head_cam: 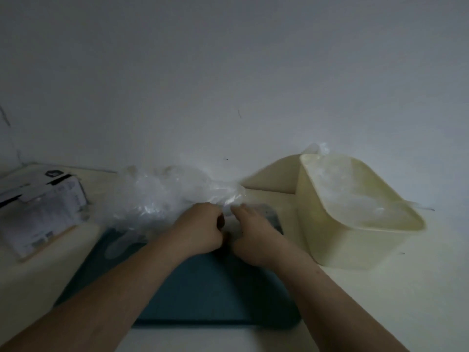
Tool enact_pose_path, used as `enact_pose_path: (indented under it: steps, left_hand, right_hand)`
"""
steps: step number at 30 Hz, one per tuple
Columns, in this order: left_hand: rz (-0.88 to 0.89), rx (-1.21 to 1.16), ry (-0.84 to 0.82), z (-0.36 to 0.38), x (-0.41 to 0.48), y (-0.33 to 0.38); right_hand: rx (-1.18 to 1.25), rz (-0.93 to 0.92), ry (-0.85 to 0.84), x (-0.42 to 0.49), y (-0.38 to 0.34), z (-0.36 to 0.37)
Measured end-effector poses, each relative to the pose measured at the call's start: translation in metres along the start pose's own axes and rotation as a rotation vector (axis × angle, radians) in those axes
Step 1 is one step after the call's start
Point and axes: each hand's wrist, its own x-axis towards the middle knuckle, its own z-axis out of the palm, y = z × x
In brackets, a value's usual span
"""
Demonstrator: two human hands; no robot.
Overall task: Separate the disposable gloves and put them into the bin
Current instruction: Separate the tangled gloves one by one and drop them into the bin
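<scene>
Mid-separation: L hand (200, 231) & R hand (250, 233) each pinch film at edge of gloves (162, 191) pile, centre frame. Next, prob.: peel 1 free, drop in bin (340, 247), centre right.

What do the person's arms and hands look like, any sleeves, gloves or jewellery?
Both forearms are bare, with no sleeve in view. The left hand and right hand wear no gloves; no watch, ring or bracelet shows, though the picture is dim and blurred.
</scene>
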Motion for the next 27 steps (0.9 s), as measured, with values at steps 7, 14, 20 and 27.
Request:
enact_pose_path:
  steps: [7,14,20,27]
  left_hand:
    - [-0.043,-0.238,0.021,0.001,0.004,-0.015]
    - [0.012,-0.579,0.242,-0.023,0.000,-0.014]
    - [0.000,-0.641,0.221,-0.046,-0.006,-0.015]
    - [-0.087,-0.991,0.256,-0.049,-0.007,-0.012]
  right_hand:
    - [-0.155,0.122,0.072,0.028,0.018,-0.018]
    - [0.087,0.034,0.424,0.034,0.018,-0.025]
    - [0.633,0.004,0.597,0.030,-0.005,-0.045]
    - [1.387,0.257,0.440,0.036,-0.005,-0.048]
